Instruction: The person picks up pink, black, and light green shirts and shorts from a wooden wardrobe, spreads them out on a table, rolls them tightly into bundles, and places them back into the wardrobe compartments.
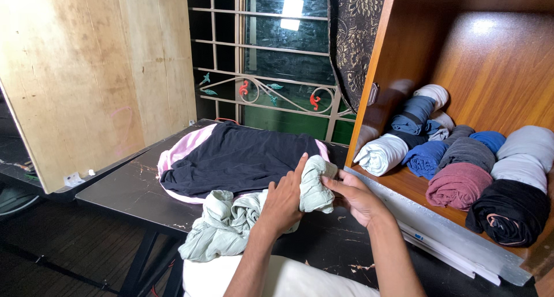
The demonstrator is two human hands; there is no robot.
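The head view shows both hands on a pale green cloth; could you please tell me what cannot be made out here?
- Pale green cloth: the left hand covers its middle, so the fold there is hidden, head view.
- Right hand: its fingertips are tucked behind the cloth.
- Pink cloth: mostly covered by the dark garment.
- Rolled clothes: the right frame edge cuts off the row.
- Table: its near edge is hidden by a white cloth.

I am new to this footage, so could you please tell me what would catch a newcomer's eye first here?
First, the two hands at centre: the left hand and right hand both hold a pale green garment bunched on the dark table. Behind them a dark garment lies spread over a pink one. To the right, rolled clothes fill a wooden cupboard shelf.
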